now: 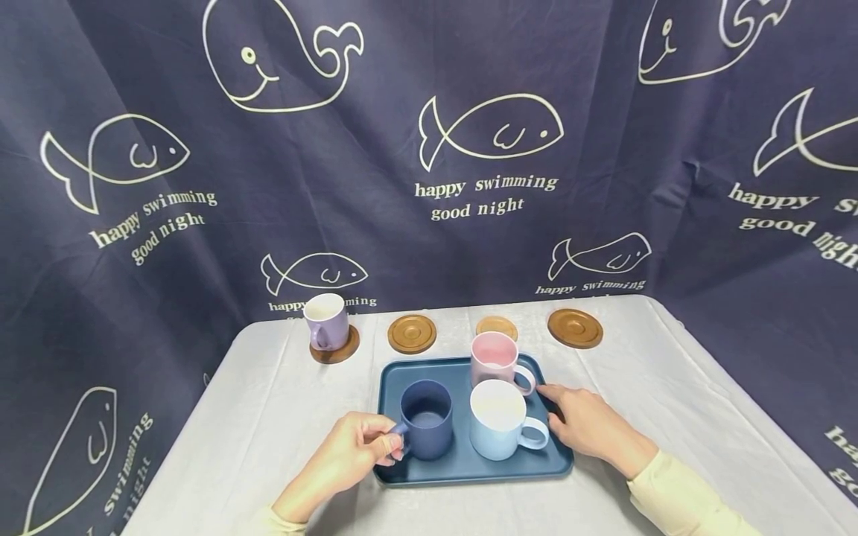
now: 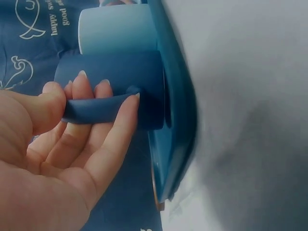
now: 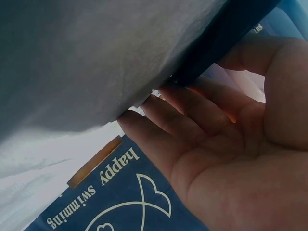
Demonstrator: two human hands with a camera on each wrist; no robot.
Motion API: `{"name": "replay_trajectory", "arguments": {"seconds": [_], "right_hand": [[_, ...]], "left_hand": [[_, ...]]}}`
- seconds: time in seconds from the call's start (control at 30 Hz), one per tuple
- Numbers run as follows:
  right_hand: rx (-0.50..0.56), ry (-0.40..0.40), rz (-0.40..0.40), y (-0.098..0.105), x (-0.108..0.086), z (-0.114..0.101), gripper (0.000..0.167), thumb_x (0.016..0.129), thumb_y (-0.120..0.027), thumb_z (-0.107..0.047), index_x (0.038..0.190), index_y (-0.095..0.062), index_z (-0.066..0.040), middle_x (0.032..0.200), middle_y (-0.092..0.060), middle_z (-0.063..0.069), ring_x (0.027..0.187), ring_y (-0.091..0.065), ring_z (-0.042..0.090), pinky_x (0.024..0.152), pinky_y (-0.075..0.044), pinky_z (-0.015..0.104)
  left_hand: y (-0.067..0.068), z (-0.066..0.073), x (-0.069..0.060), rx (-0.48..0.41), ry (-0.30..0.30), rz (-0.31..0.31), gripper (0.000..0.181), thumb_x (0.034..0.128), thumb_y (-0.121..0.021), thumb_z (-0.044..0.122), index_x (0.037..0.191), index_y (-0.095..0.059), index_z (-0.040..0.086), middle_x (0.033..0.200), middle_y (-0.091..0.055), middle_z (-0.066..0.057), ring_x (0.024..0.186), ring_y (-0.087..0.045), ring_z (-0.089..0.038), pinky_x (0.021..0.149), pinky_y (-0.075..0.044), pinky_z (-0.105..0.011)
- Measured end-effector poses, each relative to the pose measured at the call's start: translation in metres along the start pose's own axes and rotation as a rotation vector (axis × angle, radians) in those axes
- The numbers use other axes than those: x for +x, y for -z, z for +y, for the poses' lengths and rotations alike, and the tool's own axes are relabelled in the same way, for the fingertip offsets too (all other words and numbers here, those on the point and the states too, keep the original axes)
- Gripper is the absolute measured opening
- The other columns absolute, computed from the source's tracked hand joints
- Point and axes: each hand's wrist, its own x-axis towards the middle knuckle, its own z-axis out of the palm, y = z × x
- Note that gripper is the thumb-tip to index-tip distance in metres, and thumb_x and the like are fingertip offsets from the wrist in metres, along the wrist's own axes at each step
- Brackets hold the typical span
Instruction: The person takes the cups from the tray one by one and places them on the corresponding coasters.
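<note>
A dark blue mug (image 1: 427, 420) stands upright at the left of a blue tray (image 1: 462, 476). My left hand (image 1: 365, 448) holds that mug by its handle (image 2: 96, 108), thumb on one side and fingers curled round from the other. On the tray's right half stand a light blue mug (image 1: 497, 420) and, behind it, a pink mug (image 1: 492, 361), both with handles to the right. My right hand (image 1: 593, 424) rests at the tray's right edge; in the right wrist view its fingers (image 3: 178, 113) reach out fairly straight along the tray rim and the cloth.
At the back left a lilac mug (image 1: 327, 321) stands on a round wooden coaster (image 1: 343, 350). Further wooden coasters lie in a row behind the tray: one (image 1: 412, 334) left of centre, a paler one (image 1: 497, 325) behind the pink mug, and one (image 1: 575, 328) at right. White cloth (image 1: 268, 417) covers the table.
</note>
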Motion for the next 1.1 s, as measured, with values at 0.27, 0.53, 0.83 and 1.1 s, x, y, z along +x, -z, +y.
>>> {"name": "replay_trajectory", "arguments": {"seconds": [0.27,0.53,0.83,1.1], "right_hand": [[-0.002,-0.005,-0.001,0.002,0.0,-0.001,0.045,0.088,-0.071,-0.009,0.131,-0.067,0.004,0.124,-0.072,0.02,0.113,-0.07,0.04,0.096,-0.056,0.054],[0.001,-0.015,-0.015,0.002,0.001,-0.001,0.046,0.088,-0.071,-0.01,0.132,-0.066,0.004,0.126,-0.071,0.02,0.116,-0.069,0.039,0.098,-0.055,0.054],[0.003,-0.022,-0.013,0.002,0.0,-0.002,0.046,0.088,-0.071,-0.009,0.132,-0.066,0.004,0.126,-0.071,0.02,0.116,-0.069,0.04,0.098,-0.055,0.055],[0.002,-0.027,-0.017,0.001,0.0,-0.001,0.046,0.089,-0.071,-0.01,0.132,-0.066,0.003,0.126,-0.071,0.02,0.117,-0.068,0.04,0.099,-0.054,0.055]], "left_hand": [[0.007,0.011,0.01,0.042,-0.016,0.072,0.018,0.0981,-0.068,0.009,0.097,-0.074,-0.008,0.085,-0.076,-0.017,0.083,-0.075,-0.034,0.076,-0.063,-0.03],[0.015,0.026,0.02,0.031,-0.013,0.126,0.018,0.099,-0.066,0.008,0.104,-0.076,-0.006,0.089,-0.077,-0.019,0.084,-0.076,-0.027,0.077,-0.063,-0.03],[0.027,0.047,0.037,-0.012,-0.041,0.241,0.018,0.0981,-0.068,0.006,0.107,-0.075,-0.008,0.09,-0.076,-0.021,0.083,-0.076,-0.019,0.078,-0.063,-0.032],[0.032,0.06,0.054,-0.042,-0.037,0.373,0.012,0.0951,-0.071,0.002,0.102,-0.077,-0.006,0.086,-0.076,-0.017,0.084,-0.076,-0.029,0.078,-0.063,-0.034]]}}
